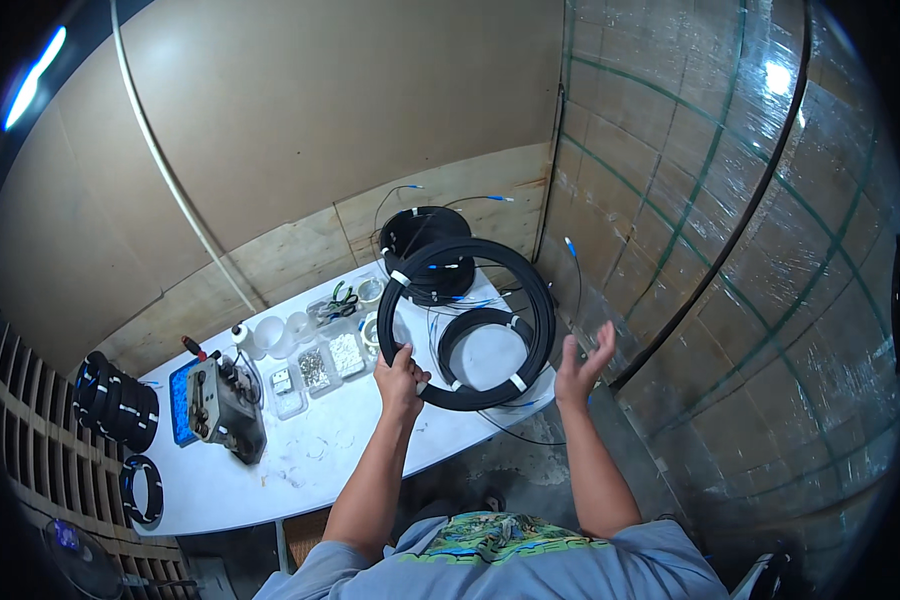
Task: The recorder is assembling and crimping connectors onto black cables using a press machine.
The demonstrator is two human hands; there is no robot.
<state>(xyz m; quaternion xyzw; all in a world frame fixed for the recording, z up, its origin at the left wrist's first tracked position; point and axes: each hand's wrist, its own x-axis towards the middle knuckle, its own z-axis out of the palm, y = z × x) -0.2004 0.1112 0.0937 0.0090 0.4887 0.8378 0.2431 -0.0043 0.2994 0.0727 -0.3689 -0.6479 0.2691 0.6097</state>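
My left hand (400,382) is closed on the lower left of a large coil of black cable (541,300), which is tied with white bands and held tilted above the table's right end. My right hand (582,370) is raised just right of the coil, fingers apart, touching nothing. Through the ring, a second black cable coil (446,350) shows on the white table (320,480). Behind it stands a stack of black cable coils (425,228), partly hidden by the held one. A loose cable end with a blue connector (571,247) sticks up at the right.
Left on the table are a grey bench machine (220,405) and a blue tray (181,400). Clear boxes hold white parts (346,354) and small metal parts (314,370). More black coils (115,405) sit at the left edge. Film-wrapped cartons (790,250) rise at the right.
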